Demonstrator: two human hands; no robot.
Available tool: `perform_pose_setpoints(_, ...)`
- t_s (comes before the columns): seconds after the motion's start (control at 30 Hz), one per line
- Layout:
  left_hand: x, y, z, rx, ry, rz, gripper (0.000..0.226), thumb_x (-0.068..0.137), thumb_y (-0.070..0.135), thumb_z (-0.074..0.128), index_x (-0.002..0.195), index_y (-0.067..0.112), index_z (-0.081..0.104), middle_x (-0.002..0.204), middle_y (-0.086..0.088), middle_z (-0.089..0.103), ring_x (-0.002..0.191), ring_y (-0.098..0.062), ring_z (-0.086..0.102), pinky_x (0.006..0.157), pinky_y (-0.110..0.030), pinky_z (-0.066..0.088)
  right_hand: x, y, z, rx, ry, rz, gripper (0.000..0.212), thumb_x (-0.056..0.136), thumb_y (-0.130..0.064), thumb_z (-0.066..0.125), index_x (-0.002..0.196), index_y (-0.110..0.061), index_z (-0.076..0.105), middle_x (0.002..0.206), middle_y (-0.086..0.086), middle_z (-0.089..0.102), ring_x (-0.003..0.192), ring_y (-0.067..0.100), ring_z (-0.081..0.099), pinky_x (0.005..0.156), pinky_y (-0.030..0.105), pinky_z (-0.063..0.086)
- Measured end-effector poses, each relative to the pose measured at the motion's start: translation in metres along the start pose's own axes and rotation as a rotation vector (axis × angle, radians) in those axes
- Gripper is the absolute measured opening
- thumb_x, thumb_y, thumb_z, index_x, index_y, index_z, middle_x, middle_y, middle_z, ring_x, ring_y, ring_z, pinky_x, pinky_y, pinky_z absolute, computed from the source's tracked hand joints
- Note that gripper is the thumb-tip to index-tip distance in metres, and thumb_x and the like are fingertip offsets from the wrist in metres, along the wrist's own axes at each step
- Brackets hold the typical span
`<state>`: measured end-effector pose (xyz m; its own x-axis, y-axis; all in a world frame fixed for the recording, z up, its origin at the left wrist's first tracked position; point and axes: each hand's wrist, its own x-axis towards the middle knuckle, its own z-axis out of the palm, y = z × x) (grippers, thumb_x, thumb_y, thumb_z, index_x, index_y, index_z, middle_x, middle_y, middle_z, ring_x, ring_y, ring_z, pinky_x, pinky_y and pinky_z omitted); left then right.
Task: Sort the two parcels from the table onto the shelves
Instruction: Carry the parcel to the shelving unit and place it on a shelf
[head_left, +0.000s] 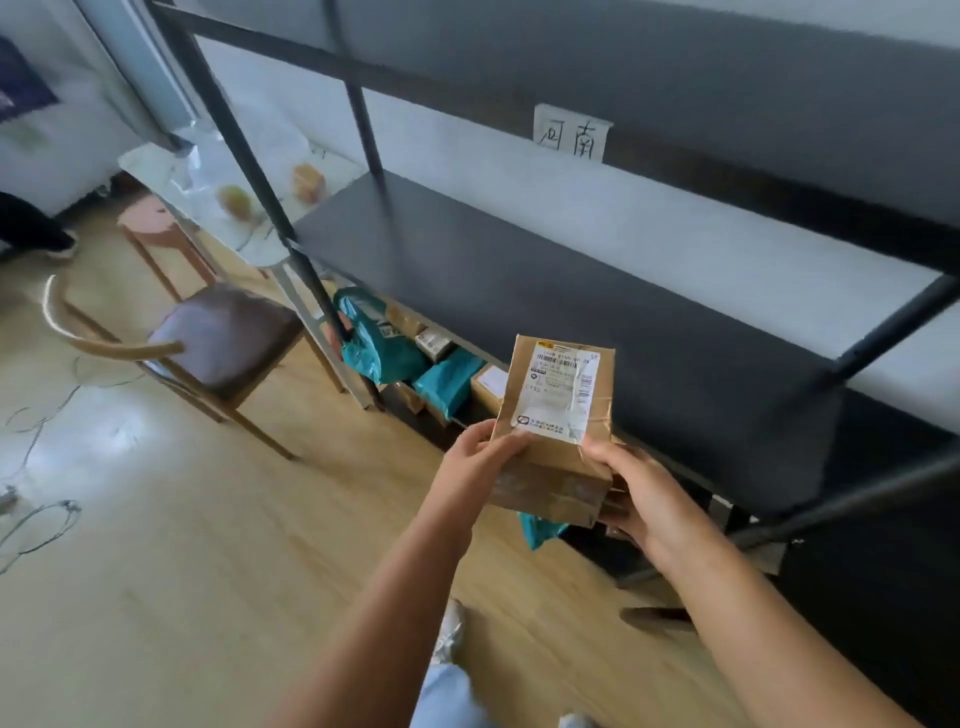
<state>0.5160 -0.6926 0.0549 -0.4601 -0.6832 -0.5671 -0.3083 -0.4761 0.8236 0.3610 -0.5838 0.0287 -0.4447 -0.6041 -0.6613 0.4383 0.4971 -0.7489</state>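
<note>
I hold a brown cardboard parcel (553, 410) with a white shipping label face up, in front of the dark shelf rack. My left hand (480, 457) grips its lower left corner, thumb on top. My right hand (631, 491) grips its lower right side, fingers under it. The parcel hangs over the front edge of the bare black middle shelf (545, 291). A second small brown parcel (309, 182) lies on the white table (260, 244) at the back left.
A handwritten paper label (571, 134) is stuck on the upper shelf rail. Teal bags (379, 343) and small boxes fill the bottom shelf. A wooden chair (208, 338) stands left of the rack, cables (41, 519) trail on the floor, and another person's leg (31, 228) shows far left.
</note>
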Motion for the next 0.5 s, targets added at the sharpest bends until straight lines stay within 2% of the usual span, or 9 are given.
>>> perform_pose_setpoints(0.1, 0.031, 0.018, -0.021, 0.105, -0.108, -0.016, 0.037, 0.092, 0.038, 0.067, 0.128, 0.028, 0.066, 0.115, -0.001, 0.073, 0.098, -0.013, 0.068, 0.077, -0.026, 0.049, 0.006, -0.006, 0.027, 0.089, 0.110, 0.001, 0.048, 0.089, -0.042, 0.073, 0.131, -0.022, 0.064, 0.117, 0.008, 0.076, 0.106, 0.026, 0.071, 0.075, 0.035, 0.055)
perform_pose_setpoints(0.2, 0.059, 0.037, -0.034, 0.203, -0.200, -0.023, 0.040, 0.090, 0.042, 0.067, 0.129, 0.029, 0.067, 0.117, 0.000, 0.073, 0.105, -0.017, 0.068, 0.079, -0.029, 0.049, 0.009, -0.014, 0.049, 0.213, 0.211, -0.028, 0.041, 0.091, -0.034, 0.072, 0.128, -0.017, 0.064, 0.111, 0.007, 0.077, 0.101, 0.024, 0.073, 0.078, 0.034, 0.054)
perform_pose_setpoints(0.3, 0.084, 0.057, -0.031, 0.274, -0.254, -0.010, 0.042, 0.089, 0.042, 0.068, 0.129, 0.027, 0.067, 0.117, -0.002, 0.074, 0.108, -0.022, 0.069, 0.095, -0.039, 0.054, 0.015, -0.027, 0.059, 0.253, 0.290, -0.054, 0.039, 0.093, -0.035, 0.070, 0.128, -0.018, 0.064, 0.113, 0.003, 0.075, 0.099, 0.020, 0.071, 0.077, 0.031, 0.053)
perform_pose_setpoints(0.33, 0.091, 0.063, -0.027, 0.286, -0.257, -0.003, 0.043, 0.090, 0.042, 0.068, 0.129, 0.025, 0.066, 0.116, -0.002, 0.074, 0.106, -0.021, 0.069, 0.098, -0.040, 0.053, 0.018, -0.031, 0.058, 0.224, 0.314, -0.058, 0.043, 0.092, -0.040, 0.070, 0.130, -0.022, 0.064, 0.118, 0.001, 0.074, 0.104, 0.020, 0.070, 0.082, 0.032, 0.054)
perform_pose_setpoints(0.4, 0.104, 0.077, -0.015, 0.340, -0.249, 0.029, 0.046, 0.091, 0.044, 0.067, 0.129, 0.020, 0.060, 0.114, -0.001, 0.072, 0.100, -0.017, 0.068, 0.091, -0.035, 0.054, 0.026, -0.045, 0.055, 0.134, 0.359, -0.061, 0.048, 0.089, -0.049, 0.069, 0.133, -0.030, 0.063, 0.125, -0.003, 0.071, 0.114, 0.020, 0.066, 0.100, 0.041, 0.053)
perform_pose_setpoints(0.47, 0.118, 0.092, -0.004, 0.408, -0.218, 0.058, 0.045, 0.091, 0.048, 0.065, 0.123, 0.018, 0.054, 0.109, 0.000, 0.068, 0.090, -0.013, 0.063, 0.076, -0.030, 0.050, 0.035, -0.064, 0.051, 0.048, 0.387, -0.067, 0.049, 0.091, -0.052, 0.066, 0.136, -0.033, 0.061, 0.127, -0.004, 0.069, 0.117, 0.021, 0.064, 0.104, 0.045, 0.052)
perform_pose_setpoints(0.5, 0.126, 0.100, 0.001, 0.447, -0.203, 0.070, 0.044, 0.092, 0.049, 0.063, 0.122, 0.019, 0.051, 0.107, 0.001, 0.066, 0.087, -0.011, 0.061, 0.073, -0.030, 0.048, 0.040, -0.074, 0.049, 0.027, 0.395, -0.075, 0.049, 0.093, -0.050, 0.064, 0.138, -0.032, 0.061, 0.127, -0.003, 0.068, 0.117, 0.022, 0.064, 0.102, 0.044, 0.053)
